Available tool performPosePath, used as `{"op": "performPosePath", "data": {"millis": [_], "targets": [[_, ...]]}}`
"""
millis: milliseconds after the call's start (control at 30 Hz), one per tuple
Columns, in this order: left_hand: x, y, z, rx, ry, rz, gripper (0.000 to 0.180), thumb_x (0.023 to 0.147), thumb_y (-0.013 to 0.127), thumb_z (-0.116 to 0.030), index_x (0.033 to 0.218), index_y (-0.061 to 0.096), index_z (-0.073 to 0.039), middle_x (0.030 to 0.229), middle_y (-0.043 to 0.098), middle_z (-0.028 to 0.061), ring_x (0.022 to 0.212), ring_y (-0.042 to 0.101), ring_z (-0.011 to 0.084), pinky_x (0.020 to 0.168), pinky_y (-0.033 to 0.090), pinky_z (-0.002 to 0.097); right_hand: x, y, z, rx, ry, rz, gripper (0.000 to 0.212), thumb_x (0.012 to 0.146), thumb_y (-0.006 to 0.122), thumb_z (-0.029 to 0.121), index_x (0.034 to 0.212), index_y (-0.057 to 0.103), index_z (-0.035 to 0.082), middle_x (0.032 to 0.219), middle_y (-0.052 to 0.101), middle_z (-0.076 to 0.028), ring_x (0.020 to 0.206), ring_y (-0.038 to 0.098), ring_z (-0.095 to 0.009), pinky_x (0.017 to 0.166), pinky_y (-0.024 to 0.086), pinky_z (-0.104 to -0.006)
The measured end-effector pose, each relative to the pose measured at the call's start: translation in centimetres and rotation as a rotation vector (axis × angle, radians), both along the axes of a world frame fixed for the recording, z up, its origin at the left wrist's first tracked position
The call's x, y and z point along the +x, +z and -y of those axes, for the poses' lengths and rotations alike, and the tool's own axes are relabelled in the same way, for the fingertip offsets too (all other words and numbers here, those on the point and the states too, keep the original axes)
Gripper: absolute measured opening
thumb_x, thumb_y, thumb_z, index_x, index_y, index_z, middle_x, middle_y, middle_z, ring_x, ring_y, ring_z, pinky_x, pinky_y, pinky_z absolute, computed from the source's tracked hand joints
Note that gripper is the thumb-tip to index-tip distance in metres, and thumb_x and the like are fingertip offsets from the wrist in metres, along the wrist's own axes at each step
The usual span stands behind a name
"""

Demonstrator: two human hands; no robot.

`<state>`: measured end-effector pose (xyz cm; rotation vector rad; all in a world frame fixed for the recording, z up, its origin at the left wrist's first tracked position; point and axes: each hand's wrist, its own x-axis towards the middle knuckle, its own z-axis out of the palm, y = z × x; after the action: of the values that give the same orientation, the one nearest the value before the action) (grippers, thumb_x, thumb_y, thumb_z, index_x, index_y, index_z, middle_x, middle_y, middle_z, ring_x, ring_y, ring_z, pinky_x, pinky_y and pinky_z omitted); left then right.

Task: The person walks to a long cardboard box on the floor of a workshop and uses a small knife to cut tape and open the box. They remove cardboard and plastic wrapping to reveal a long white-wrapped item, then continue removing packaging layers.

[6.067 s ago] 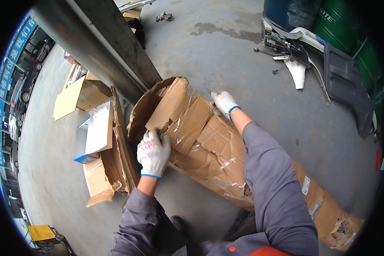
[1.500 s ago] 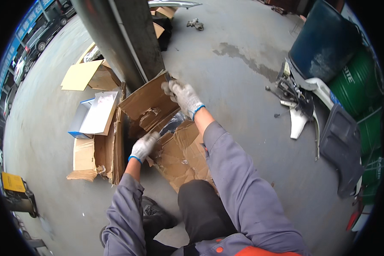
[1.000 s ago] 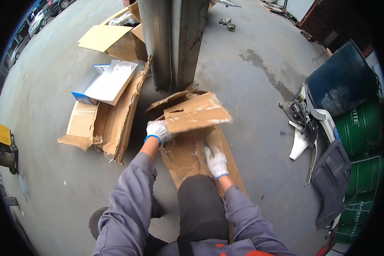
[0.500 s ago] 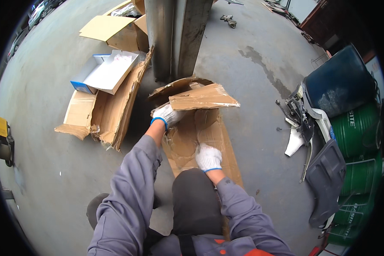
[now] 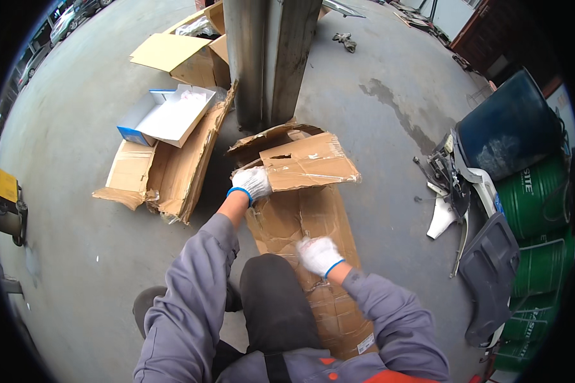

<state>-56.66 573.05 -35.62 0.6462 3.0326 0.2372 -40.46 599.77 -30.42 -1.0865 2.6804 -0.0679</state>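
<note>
A worn brown cardboard box [image 5: 300, 220] lies partly flattened on the floor before me, its far end folded up. At that far end, my left hand [image 5: 252, 183], in a white knit glove with a blue cuff, is closed on the box's edge beside a raised flap [image 5: 313, 163]. The flap hides some of its fingertips. Lower down, my right hand [image 5: 319, 255], gloved the same way, is a closed fist over the long lower panel. Whatever it holds, if anything, is hidden. My knee is close beside the panel's left edge.
A metal column [image 5: 268, 64] stands just beyond the box. Left of it are another torn carton [image 5: 172, 179], a white-and-blue tray box [image 5: 166, 118] and an open carton [image 5: 201, 64]. Car parts [image 5: 450, 185], a dark blue drum [image 5: 511, 124] and green drums [image 5: 533, 198] line the right.
The raised flap has tipped down toward me, showing more of its face. My right hand has moved slightly down and right, off the inner crease, and more of the lower panel shows.
</note>
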Motion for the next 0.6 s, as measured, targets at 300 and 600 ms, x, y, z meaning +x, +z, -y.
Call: {"op": "performPosePath", "data": {"millis": [300, 600], "targets": [[0.9, 4.0, -1.8, -0.055, 0.239, 0.037, 0.03, 0.091, 0.058, -0.036, 0.1, 0.076, -0.014, 0.1, 0.078, 0.011, 0.09, 0.075, 0.0305, 0.077, 0.055, 0.0456, -3.6, 1.6, -0.7, 0.275, 0.155, 0.085, 0.016, 0.089, 0.057, 0.017, 0.091, 0.069, 0.008, 0.089, 0.074, -0.014, 0.079, 0.075, -0.029, 0.062, 0.057, -0.0462], [-0.3, 3.1, -3.1, -0.129, 0.203, 0.064, 0.026, 0.091, 0.059, -0.03, 0.106, 0.075, -0.015, 0.105, 0.076, 0.0111, 0.097, 0.073, 0.0299, 0.08, 0.056, 0.0443, -0.1, 2.0, -7.7, -0.122, -0.168, 0.099, 0.02, 0.094, 0.061, 0.027, 0.091, 0.063, 0.007, 0.089, 0.068, -0.015, 0.077, 0.07, -0.036, 0.066, 0.056, -0.046]]}}
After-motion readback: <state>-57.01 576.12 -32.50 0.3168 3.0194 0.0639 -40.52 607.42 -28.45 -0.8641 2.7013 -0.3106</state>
